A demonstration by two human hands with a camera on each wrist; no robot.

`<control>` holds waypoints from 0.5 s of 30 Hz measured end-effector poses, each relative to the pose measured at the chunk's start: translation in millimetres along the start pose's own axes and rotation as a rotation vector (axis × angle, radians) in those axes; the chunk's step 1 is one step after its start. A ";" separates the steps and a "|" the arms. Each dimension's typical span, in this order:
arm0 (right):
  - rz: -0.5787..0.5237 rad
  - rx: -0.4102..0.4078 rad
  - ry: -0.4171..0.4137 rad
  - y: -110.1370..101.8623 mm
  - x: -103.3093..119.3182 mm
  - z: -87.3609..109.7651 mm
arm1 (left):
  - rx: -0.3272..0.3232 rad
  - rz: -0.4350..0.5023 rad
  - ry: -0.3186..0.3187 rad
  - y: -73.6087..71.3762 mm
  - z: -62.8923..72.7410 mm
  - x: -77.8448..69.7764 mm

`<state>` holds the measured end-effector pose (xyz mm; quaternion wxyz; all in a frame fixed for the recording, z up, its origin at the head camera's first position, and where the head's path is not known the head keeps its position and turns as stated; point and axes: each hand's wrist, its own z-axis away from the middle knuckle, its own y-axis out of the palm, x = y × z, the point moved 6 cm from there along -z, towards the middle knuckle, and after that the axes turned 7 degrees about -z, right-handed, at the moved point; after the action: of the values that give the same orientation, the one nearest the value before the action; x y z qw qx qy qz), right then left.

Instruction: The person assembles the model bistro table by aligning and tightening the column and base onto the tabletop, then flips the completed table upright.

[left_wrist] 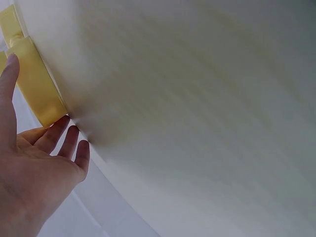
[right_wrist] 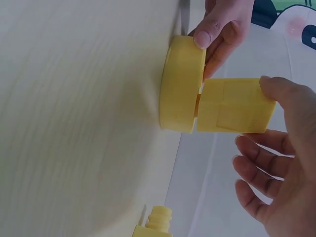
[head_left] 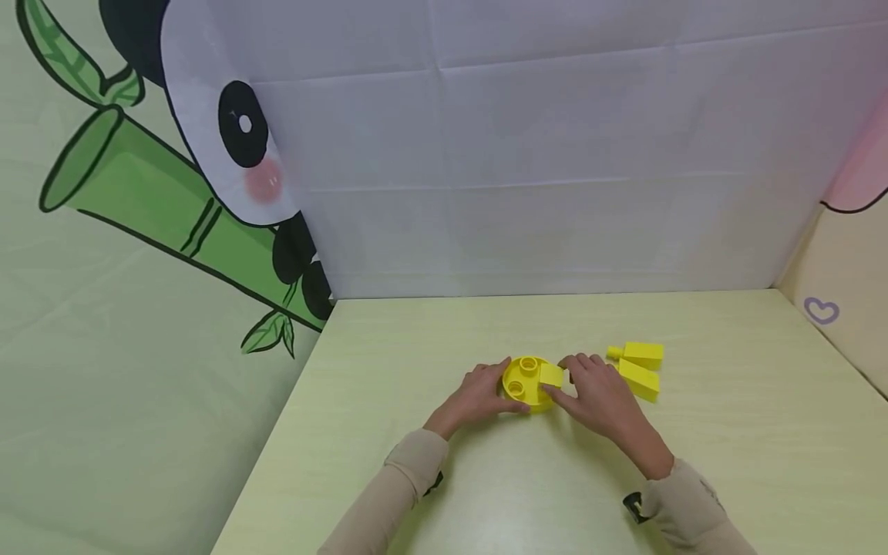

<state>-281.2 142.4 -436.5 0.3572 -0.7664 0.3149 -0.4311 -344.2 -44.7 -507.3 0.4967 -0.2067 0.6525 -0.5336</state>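
Observation:
A round yellow base (head_left: pixel 529 383) lies on the table, with two ring-shaped sockets showing on its top. My left hand (head_left: pixel 482 393) grips its rim from the left, thumb on the near side and fingers on the far side. Between the thumb and fingers of my right hand (head_left: pixel 600 397) is a yellow block (head_left: pixel 551 375), pinched at its upper end. In the right wrist view the block (right_wrist: pixel 234 106) stands upright over the base (right_wrist: pixel 180 89), a narrow gap with a short neck between them. Other right fingers curl loosely beside the block.
Two more yellow blocks (head_left: pixel 640 381) lie side by side to the right of my right hand; one has a peg (head_left: pixel 614 352) with ridges. A pale cloth wall (head_left: pixel 527 231) stands behind the table (head_left: pixel 416 331), and a printed panda and bamboo cloth (head_left: pixel 173 208) hangs left.

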 end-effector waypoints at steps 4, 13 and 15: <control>0.017 -0.016 0.007 1.5 -1.5 -1.8 | 0.002 0.002 -0.002 0.3 -1.6 0.2; 0.025 -0.047 -0.021 -1.2 -0.4 -3.9 | -0.004 -0.005 -0.006 -0.6 -3.9 0.3; 0.021 -0.046 -0.020 -1.0 -0.9 -4.8 | -0.006 -0.001 -0.002 -0.3 -4.7 0.1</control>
<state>-285.7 142.3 -434.2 0.3472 -0.7752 0.3293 -0.4125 -348.4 -42.6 -507.4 0.4964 -0.2089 0.6536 -0.5318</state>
